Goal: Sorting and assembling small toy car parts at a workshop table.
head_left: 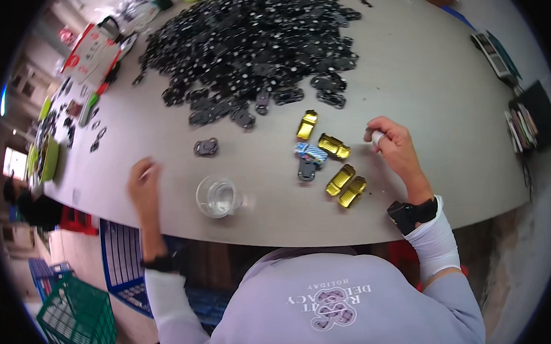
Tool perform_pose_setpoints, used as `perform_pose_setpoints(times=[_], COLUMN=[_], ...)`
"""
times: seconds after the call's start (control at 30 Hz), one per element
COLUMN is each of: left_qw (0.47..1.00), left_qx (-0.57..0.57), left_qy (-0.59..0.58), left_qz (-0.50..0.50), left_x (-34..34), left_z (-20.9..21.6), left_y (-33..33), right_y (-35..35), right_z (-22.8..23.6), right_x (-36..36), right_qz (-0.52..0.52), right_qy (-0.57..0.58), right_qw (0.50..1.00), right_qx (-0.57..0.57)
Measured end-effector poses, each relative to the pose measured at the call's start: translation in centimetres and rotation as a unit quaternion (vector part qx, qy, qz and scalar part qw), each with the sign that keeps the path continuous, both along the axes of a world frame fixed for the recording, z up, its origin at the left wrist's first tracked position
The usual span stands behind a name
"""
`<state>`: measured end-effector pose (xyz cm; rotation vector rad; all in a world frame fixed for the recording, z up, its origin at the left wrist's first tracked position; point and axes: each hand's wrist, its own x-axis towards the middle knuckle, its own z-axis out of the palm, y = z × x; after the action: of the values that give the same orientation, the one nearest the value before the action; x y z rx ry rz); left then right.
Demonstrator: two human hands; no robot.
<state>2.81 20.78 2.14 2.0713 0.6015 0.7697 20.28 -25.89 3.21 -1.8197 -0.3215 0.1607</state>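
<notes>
My right hand [396, 147] hovers right of several gold toy cars [334, 146], its fingers curled together in a pinch; whatever may be between the tips is too small to make out. White wrapping covers one finger. My left hand [144, 187], smeared by motion, is over the table left of a clear cup [217, 197] holding clear liquid. Between the hands lie a blue-and-white patterned toy car [311, 152] and, touching it, a dark grey toy car [306, 169]. Another dark grey toy car [205, 147] sits by itself behind the cup.
A large heap of black toy car parts [252, 50] covers the table's far middle. At the left are a white-and-red box [92, 54] and a green basin [50, 158]. A green crate [76, 316] stands below; a dark box [531, 118] is at the right edge.
</notes>
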Motion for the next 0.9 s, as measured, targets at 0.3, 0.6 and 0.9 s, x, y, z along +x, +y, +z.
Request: perform_pose_setpoints(times=[0.3,0.6,0.9], left_qw=[0.873,0.893,0.907], left_qx=[0.018,0.098,0.124], left_qy=[0.054,0.064,0.083], left_qz=[-0.485,-0.434,-0.393], left_x=[-4.7,2.4,1.6], left_z=[9.7,3.1,1.0], left_y=[-19.7,-26.3,-23.7], right_y=[0.5,1.7,2.2], right_z=[2.1,-1.0,0.2], right_x=[-5.7,-8.3,-7.0], right_qz=[0.059,0.033,0.05], right_qy=[-0.076,-0.145,-0.072], right_qw=[0.983,0.974,0.993], right_qx=[-0.158,-0.172,-0.078])
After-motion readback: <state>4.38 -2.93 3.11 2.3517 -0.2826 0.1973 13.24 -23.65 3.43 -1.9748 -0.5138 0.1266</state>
